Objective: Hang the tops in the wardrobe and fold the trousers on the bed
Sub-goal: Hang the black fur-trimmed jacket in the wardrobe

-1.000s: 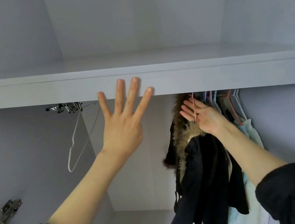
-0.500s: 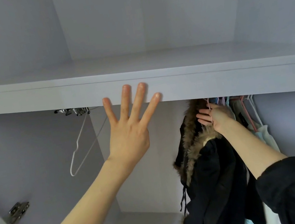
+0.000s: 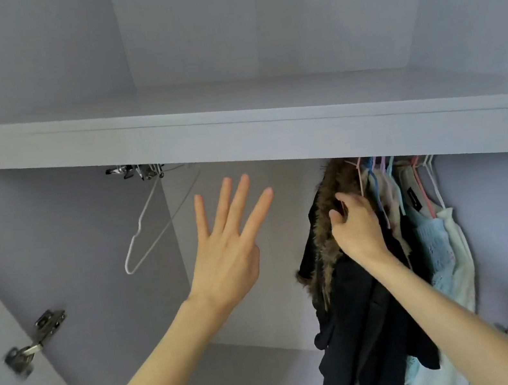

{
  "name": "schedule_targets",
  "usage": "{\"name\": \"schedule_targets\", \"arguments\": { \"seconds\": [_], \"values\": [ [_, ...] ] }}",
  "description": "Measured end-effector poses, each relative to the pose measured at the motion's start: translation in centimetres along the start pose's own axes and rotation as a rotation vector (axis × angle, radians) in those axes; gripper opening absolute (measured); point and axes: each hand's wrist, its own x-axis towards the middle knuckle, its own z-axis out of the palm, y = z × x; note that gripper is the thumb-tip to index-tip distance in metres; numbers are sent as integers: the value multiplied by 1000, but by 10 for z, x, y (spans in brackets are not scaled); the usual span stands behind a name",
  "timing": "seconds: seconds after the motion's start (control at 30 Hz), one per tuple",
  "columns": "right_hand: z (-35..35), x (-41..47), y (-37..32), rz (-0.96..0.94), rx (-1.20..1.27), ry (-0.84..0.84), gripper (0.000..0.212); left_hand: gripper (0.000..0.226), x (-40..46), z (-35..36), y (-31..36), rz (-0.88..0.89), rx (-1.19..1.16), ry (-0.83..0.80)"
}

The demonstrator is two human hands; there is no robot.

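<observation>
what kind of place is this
The inside of a wardrobe, most likely in a bedroom: clothes on coloured hangers hang beneath a shelf, an empty white hanger dangles at left, and a door hinge shows.

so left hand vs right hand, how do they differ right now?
The left hand is spread flat with straight fingers, touching nothing in open space; the right hand has curled fingers at the fur-trimmed dark coat. The left is nearer the empty white hanger, the right beside the coloured hangers. Both reach up below the shelf.

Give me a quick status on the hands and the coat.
Left hand open, fingers spread, touching nothing. Right hand on the fur-collared dark coat, which hangs among the tops; grip unclear. Nothing obstructing.
</observation>
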Motion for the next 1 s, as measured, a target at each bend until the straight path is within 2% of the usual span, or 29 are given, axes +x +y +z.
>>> {"name": "schedule_targets", "arguments": {
  "seconds": [0.07, 0.13, 0.2, 0.4, 0.63, 0.9, 1.0],
  "values": [
    [15, -32, -14, -113, -72, -78, 42, 74, -27, -10, 1, -45, -140, -67],
    [36, -63, -34, -169, -131, -202, 43, 51, -55, -25, -6, -144, -245, -148],
    [58, -95, -57, -244, -182, -318, 44, 38, -89, -45, -16, -262, -291, -201],
    [114, -212, -125, -489, -218, -616, 44, 38, -221, -131, -43, -616, -242, -285],
    [142, -405, -202, -739, 40, -972, 29, 37, -407, -285, -41, -1014, -58, -364],
    [182, -608, -297, -1041, 151, -1348, 27, 36, -582, -463, -8, -1511, 161, -200],
    [212, -675, -342, -1140, 197, -1470, 27, 35, -633, -510, -16, -1654, 250, -82]
  ]
}}
